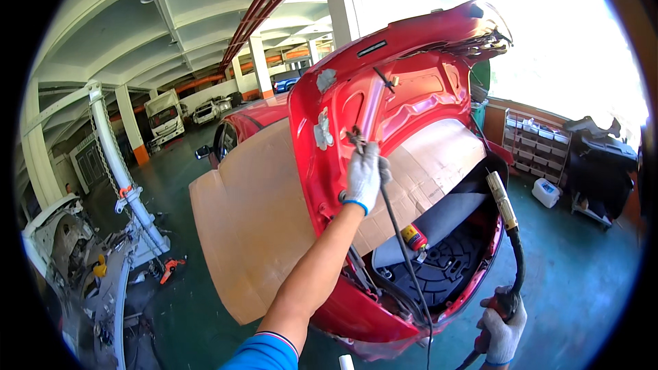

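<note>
While the red trunk lid stands raised and cardboard is spread under and beside it, prep looks done; panel work seems unfinished, grey patches showing on the lid's inner side. Left hand reaches forward, arm extended, curled round a clamp in front of the lid, contact unclear. Right hand, low at right, grips a long tool by its handle, tip up.
</note>
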{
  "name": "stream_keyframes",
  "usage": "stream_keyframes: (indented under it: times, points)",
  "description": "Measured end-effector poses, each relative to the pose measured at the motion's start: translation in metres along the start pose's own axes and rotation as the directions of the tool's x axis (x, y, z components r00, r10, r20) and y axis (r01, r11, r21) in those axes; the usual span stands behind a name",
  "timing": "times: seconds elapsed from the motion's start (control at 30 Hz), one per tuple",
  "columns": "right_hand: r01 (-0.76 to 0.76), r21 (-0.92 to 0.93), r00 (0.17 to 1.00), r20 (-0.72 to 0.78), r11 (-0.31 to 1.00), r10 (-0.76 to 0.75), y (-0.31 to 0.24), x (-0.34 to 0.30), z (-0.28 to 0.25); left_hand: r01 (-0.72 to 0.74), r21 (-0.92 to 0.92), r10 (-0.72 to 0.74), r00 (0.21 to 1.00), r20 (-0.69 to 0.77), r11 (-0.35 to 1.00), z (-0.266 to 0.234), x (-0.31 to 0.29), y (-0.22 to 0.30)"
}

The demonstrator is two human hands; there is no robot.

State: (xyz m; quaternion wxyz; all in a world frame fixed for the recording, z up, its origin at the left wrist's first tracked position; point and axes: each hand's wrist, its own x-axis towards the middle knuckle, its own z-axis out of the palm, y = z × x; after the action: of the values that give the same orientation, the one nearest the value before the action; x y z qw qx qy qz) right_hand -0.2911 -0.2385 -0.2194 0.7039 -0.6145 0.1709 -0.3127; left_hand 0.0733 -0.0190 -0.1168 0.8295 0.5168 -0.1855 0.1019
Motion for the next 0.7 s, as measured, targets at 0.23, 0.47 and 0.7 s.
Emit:
stream_keyframes:
  times: [0.23, 0.47, 0.7]
  points:
    - [0.021, 0.064, 0.981, 0.192, 0.998, -0.033, 0.006, 0.004, 0.039, 0.053, -0.186, -0.075, 0.991, -0.114, 0.981, -0.045, 0.004, 0.015]
    - [-0.01, 0.089, 0.964, 0.265, 0.996, -0.014, 0.011, 0.002, 0.064, -0.021, -0.293, -0.023, 0.989, -0.144, 0.956, -0.054, 0.002, 0.015]
    - [-0.027, 0.096, 0.945, 0.326, 0.995, -0.006, 0.003, 0.006, 0.082, -0.009, -0.249, -0.021, 0.993, -0.117, 0.968, -0.055, 0.005, 0.029]
